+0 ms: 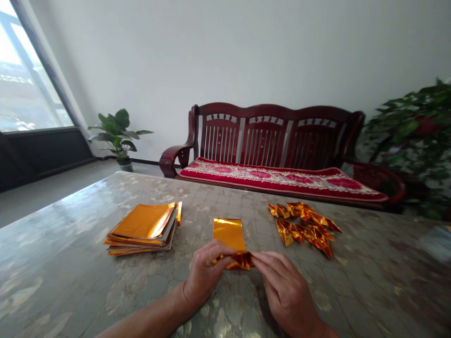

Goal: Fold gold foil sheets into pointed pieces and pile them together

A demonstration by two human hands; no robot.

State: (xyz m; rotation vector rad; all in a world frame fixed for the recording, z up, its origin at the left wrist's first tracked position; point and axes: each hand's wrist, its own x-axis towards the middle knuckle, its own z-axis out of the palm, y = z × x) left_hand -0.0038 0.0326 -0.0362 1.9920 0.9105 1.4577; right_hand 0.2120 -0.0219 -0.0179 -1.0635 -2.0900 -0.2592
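A sheet of shiny gold foil paper (228, 233) lies in front of me, its far part flat on the table and its near edge bent up into folds. My left hand (208, 265) pinches the left end of the folded part between thumb and fingers. At the right end, my right hand (285, 286) grips the same fold with its fingertips. Left of my hands rests a stack of foil sheets (141, 223), a little uneven at the edges. Several folded foil pieces (305, 225) lie in a loose cluster on the right.
The patterned table (70, 277) spans the foreground. Behind it stands a dark wooden bench (264, 141) with a red floral cushion (282, 178). A potted plant (120, 134) is at the back left, and leafy greenery (416, 136) at the right. A clear plastic-looking item (437, 241) lies near the right edge.
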